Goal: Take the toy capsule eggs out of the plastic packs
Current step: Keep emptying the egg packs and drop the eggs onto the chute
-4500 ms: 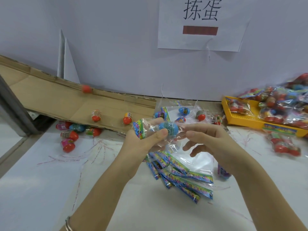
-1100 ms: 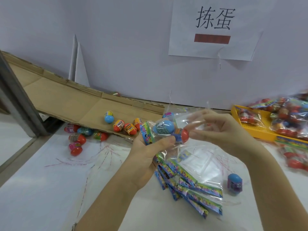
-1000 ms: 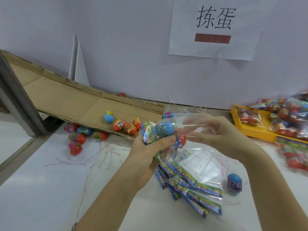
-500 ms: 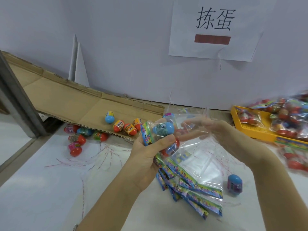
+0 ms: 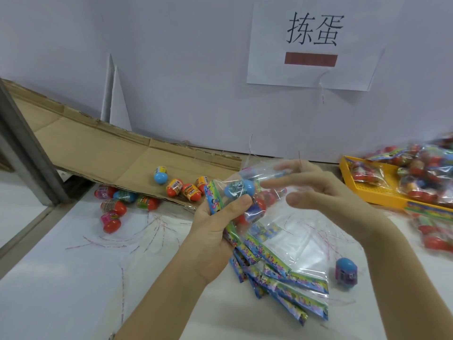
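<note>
My left hand (image 5: 215,231) grips a clear plastic pack (image 5: 274,177) by its printed header strip, thumb pressed under a blue capsule egg (image 5: 237,188) inside it. Red eggs (image 5: 266,196) sit lower in the same pack. My right hand (image 5: 326,192) is at the pack's open end with its fingers spread and straight, and the clear film drapes over them. It holds no egg. Several loose eggs (image 5: 183,188) lie on the cardboard ramp (image 5: 98,155), and a blue one (image 5: 161,174) lies apart from them.
Empty packs (image 5: 289,283) are piled on the table under my hands, with a blue and purple egg (image 5: 346,270) beside them. More eggs (image 5: 112,207) lie below the ramp. A yellow tray (image 5: 353,190) of full packs (image 5: 421,173) stands at the right. A metal post (image 5: 27,148) stands at the left.
A second ago my right hand pinched a red egg at the pack's mouth; its fingers have since opened and the red egg sits lower in the pack. Left hand keeps its grip.
</note>
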